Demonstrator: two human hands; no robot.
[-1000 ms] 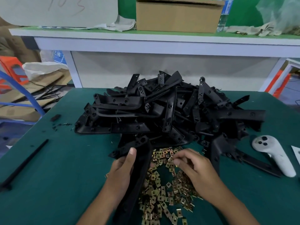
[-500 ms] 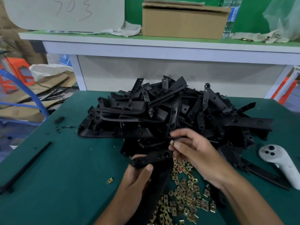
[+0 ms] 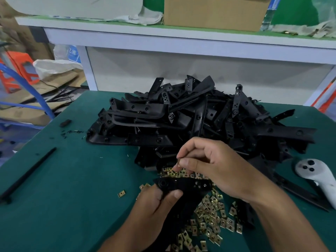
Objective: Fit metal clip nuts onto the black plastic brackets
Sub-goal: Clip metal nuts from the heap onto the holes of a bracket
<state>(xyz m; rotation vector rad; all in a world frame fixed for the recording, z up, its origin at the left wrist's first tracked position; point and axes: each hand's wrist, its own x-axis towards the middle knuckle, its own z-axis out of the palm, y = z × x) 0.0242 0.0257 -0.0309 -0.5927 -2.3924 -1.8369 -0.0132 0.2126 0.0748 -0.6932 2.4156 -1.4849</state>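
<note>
My left hand [image 3: 156, 211] grips a black plastic bracket [image 3: 183, 185] near the table's front, thumb on its top face. My right hand [image 3: 209, 166] pinches a small brass clip nut [image 3: 178, 161] between thumb and forefinger, just above the bracket's upper end. A scatter of brass clip nuts [image 3: 209, 217] lies on the green table [image 3: 72, 179] under and beside both hands. One stray clip nut [image 3: 121, 194] sits to the left. A big heap of black brackets [image 3: 190, 120] fills the table's middle and back.
A white hand controller [image 3: 316, 177] lies at the right edge. A long black strip [image 3: 31, 171] lies at the left, with small black bits [image 3: 65, 123] beyond it. Behind the table stands a white shelf with a cardboard box [image 3: 214, 11].
My right hand lifted off the clip-nut pile with one nut pinched and came over the bracket. My left hand raised the bracket's end toward it.
</note>
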